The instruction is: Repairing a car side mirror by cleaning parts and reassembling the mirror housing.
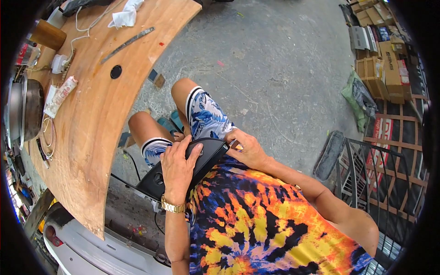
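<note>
A long black plastic casing (211,161) with round fittings lies tilted across my lap, and I cannot tell its exact kind. My left hand (178,160), a gold watch on its wrist, lies over the casing and grips it. At the casing's right end, my right hand (247,149) is closed around a small brown-and-yellow piece (235,144). That piece is mostly hidden by the fingers. A black cable (123,179) runs near the casing's left end.
To the left stands a wooden table (105,105) bearing a long metal blade (128,44), a black disc (116,71), a crumpled packet (61,96) and a metal pot (33,107). Cardboard boxes (389,68) and a black metal rack (373,165) stand right. Below the table is a white panel (87,247).
</note>
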Demonstrator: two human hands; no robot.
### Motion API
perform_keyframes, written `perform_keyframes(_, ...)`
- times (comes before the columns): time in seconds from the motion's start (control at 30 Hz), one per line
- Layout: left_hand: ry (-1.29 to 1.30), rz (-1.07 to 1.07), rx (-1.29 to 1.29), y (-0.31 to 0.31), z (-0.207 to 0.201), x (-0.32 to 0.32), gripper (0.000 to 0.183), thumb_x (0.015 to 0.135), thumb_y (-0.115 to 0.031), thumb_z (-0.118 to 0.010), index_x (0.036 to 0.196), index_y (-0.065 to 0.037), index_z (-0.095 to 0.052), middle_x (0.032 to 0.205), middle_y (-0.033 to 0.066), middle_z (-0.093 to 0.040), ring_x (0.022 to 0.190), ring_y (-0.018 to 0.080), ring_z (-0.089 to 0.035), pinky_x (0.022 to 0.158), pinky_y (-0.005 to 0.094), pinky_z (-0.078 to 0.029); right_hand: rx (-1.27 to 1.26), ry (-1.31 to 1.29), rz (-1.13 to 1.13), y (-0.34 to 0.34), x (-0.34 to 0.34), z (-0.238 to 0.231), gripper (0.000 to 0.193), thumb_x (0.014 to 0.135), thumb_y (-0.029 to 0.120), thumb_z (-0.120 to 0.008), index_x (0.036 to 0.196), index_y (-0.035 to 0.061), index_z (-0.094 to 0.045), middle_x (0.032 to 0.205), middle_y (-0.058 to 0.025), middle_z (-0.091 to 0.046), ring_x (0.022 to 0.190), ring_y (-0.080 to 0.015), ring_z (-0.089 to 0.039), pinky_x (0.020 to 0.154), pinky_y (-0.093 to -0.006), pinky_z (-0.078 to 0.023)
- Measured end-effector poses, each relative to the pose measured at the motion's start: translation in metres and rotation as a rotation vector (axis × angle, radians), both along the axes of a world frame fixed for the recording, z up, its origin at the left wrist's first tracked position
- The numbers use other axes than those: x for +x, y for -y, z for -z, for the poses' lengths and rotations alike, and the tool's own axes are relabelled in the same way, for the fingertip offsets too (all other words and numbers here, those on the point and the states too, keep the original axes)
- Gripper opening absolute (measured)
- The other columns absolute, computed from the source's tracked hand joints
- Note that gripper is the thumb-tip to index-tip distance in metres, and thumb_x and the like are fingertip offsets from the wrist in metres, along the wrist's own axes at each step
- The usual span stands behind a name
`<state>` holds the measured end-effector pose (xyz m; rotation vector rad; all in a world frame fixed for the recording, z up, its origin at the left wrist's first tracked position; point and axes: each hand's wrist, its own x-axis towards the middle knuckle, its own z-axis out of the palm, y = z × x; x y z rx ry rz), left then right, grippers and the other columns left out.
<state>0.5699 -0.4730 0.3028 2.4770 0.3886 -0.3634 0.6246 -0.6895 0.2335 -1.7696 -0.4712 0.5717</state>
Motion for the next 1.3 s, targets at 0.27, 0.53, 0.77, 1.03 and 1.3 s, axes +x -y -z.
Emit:
perform_keyframes(0.27, 0.013, 0.032, 0.218, 0.014, 0.005, 0.000, 0.044, 0.090, -0.043, -0.056, 0.113, -0.005, -0.063, 0.098, 0.0102, -0.063, 0.096, 0.0281, -0.057, 0.085, 0.0406, -0.040, 0.106, -0.108, 0.126, 0.009, -0.022, 0.012, 0.027, 0.079, -0.002, -0.069, 0.103, 0.0045, -0.058, 0.105, -0.0078, -0.057, 0.095, -0.0168, -0.059, 0.075, -0.0264, -0.053)
perform_keyframes(0.53, 0.024, 0.027, 0.191, 0.015, 0.001, -0.004, 0.043, 0.089, -0.042, -0.058, 0.109, -0.005, -0.064, 0.099, 0.0086, -0.063, 0.096, 0.0270, -0.057, 0.085, 0.0398, -0.040, 0.185, -0.136, 0.127, 0.008, -0.022, 0.014, 0.028, 0.079, -0.003, -0.068, 0.104, 0.0056, -0.058, 0.100, -0.0054, -0.057, 0.090, -0.0152, -0.059, 0.070, -0.0256, -0.051)
perform_keyframes(0.77, 0.024, 0.015, 0.207, 0.017, 0.000, -0.006, 0.041, 0.088, -0.041, -0.060, 0.108, -0.005, -0.065, 0.099, 0.0074, -0.062, 0.094, 0.0263, -0.055, 0.085, 0.0395, -0.039, 0.181, -0.090, 0.106, 0.009, -0.021, 0.017, 0.026, 0.076, -0.004, -0.068, 0.100, 0.0034, -0.059, 0.096, -0.0051, -0.057, 0.088, -0.0136, -0.059, 0.070, -0.0251, -0.051)
perform_keyframes(1.03, 0.007, 0.014, 0.193, 0.013, 0.000, -0.003, 0.041, 0.089, -0.041, -0.060, 0.109, -0.005, -0.064, 0.099, 0.0075, -0.062, 0.095, 0.0264, -0.055, 0.084, 0.0396, -0.039, 0.214, -0.155, 0.031, 0.005, -0.007, 0.015, 0.024, 0.075, -0.006, -0.064, 0.097, 0.0025, -0.058, 0.096, -0.0063, -0.055, 0.087, -0.0141, -0.059, 0.071, -0.0258, -0.055)
perform_keyframes(1.3, -0.081, 0.103, 0.129, -0.007, 0.001, 0.003, 0.061, 0.083, -0.054, -0.060, 0.121, -0.007, -0.059, 0.108, 0.0112, -0.060, 0.104, 0.0274, -0.055, 0.089, 0.0409, -0.038, 0.208, -0.144, 0.047, -0.011, -0.003, 0.020, 0.023, 0.075, -0.005, -0.064, 0.096, 0.0022, -0.056, 0.094, -0.0066, -0.054, 0.088, -0.0155, -0.059, 0.072, -0.0269, -0.055)
